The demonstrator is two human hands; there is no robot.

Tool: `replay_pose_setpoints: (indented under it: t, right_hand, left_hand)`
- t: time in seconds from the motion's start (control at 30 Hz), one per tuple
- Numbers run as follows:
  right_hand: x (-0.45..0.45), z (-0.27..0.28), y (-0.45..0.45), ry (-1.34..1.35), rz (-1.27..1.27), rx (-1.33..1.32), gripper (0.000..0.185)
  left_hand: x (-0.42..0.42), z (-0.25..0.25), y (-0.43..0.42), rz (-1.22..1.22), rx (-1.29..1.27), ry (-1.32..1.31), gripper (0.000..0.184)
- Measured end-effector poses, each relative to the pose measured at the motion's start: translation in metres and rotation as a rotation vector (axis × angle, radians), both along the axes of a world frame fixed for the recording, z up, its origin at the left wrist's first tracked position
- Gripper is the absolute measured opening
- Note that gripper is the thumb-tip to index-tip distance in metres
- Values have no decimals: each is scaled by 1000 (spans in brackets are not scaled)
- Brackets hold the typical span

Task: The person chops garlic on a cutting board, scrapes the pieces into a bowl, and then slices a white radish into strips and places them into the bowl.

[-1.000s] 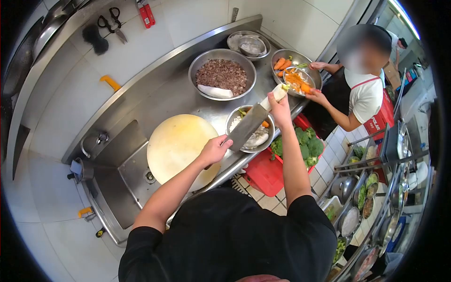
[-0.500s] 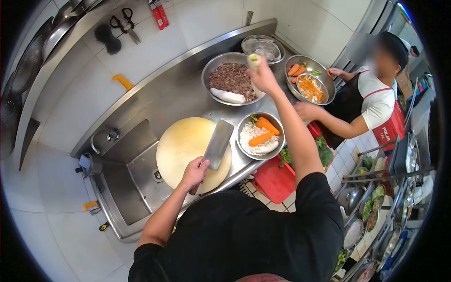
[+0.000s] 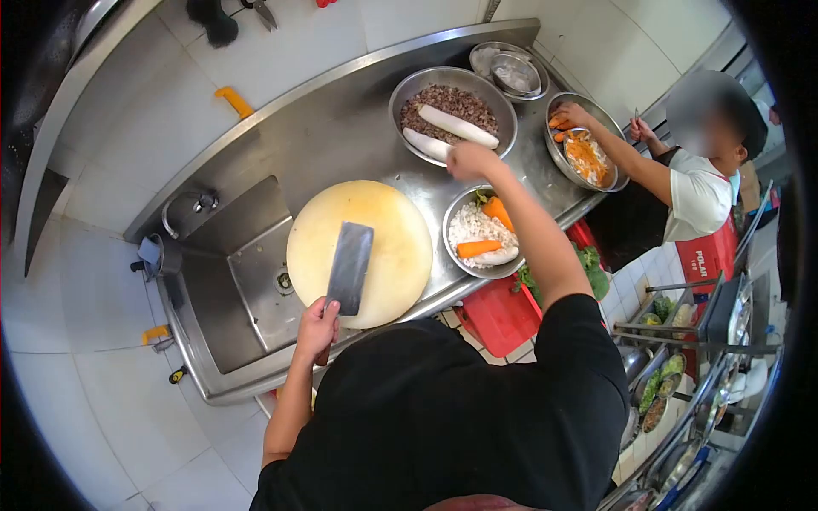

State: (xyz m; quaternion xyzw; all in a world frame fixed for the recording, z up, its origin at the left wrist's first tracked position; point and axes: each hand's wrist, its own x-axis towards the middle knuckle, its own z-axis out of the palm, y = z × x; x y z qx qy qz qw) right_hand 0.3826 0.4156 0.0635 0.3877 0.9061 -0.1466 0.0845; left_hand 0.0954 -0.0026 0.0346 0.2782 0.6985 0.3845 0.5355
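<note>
My left hand (image 3: 319,325) is closed round the handle of a cleaver (image 3: 349,268), whose broad blade lies flat over the round cutting board (image 3: 396,243). Above the front rim of a steel bowl of reddish-brown grains (image 3: 456,100) is my right hand (image 3: 471,160), somewhat blurred, its fingers turned down and partly hidden. Two white radishes (image 3: 460,126) rest on the grains, one with its end close to that hand. Below my right forearm, a smaller bowl (image 3: 449,247) holds chopped white pieces, carrots (image 3: 479,249) and a white radish.
A sink (image 3: 247,315) is at the left. On the right, a co-worker's hand (image 3: 573,115) reaches into a bowl of carrots (image 3: 558,157). Nested steel bowls (image 3: 515,75) stand at the back. A red crate (image 3: 503,317) with green vegetables sits below the counter.
The radish in my right hand now lies beside the other in the grain bowl; that hand has lowered to the rim. The cleaver shifted left. The co-worker's hand moved into the carrot bowl.
</note>
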Motion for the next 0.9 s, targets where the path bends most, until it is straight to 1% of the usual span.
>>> replay_pose_setpoints:
  t: [0.03,0.07,0.1,0.13,0.17,0.23,0.27,0.33,0.43,0.47,0.57,0.6,0.7,0.73,0.83,0.9]
  right_hand:
    - [17,0,-30,-55,-30,-52,23]
    - [30,-6,-49,-185,22,-208,22]
    - [40,-15,-70,-314,55,-241,20]
    - [61,-47,-86,-252,118,-213,21]
    - [72,-59,-104,-193,-29,-249,25]
    - [87,-70,-123,7,-237,-227,29]
    - [95,-73,-123,9,-324,-163,29]
    - [105,-53,-126,12,-500,-35,29]
    - [110,-25,-138,-486,-429,-201,32]
    - [112,-30,-146,-462,-396,-229,33]
    - [124,-86,-165,-308,-446,83,32]
    - [124,-72,-167,-304,-378,27,33]
    - [125,-50,-168,-334,-321,-61,39]
    - [123,-37,-163,-349,-365,-191,45]
    - [137,-18,-149,-84,-373,-212,47]
    - [142,0,-143,16,-413,-188,45]
  left_hand:
    - [-6,-5,-10,20,-2,-8,24]
    - [-11,-13,-18,37,0,-15,24]
    - [-14,-19,-24,53,3,-21,24]
    - [-15,-22,-26,89,-9,-48,24]
    - [-15,-21,-25,102,-23,-52,24]
    - [-14,-17,-23,125,-54,-54,25]
    - [-14,-16,-20,94,-52,-33,25]
    - [-18,-14,-11,28,-46,13,24]
    - [-23,-11,0,-45,-6,33,24]
    - [-24,-9,2,-63,-7,51,24]
    - [-25,-6,7,-86,8,66,23]
    - [-26,-9,7,-78,18,46,23]
    - [-31,-10,2,-79,29,49,23]
    - [-34,-9,2,-81,32,62,23]
    - [-38,-3,1,-54,26,37,23]
    - [-38,-5,-1,-56,33,52,23]
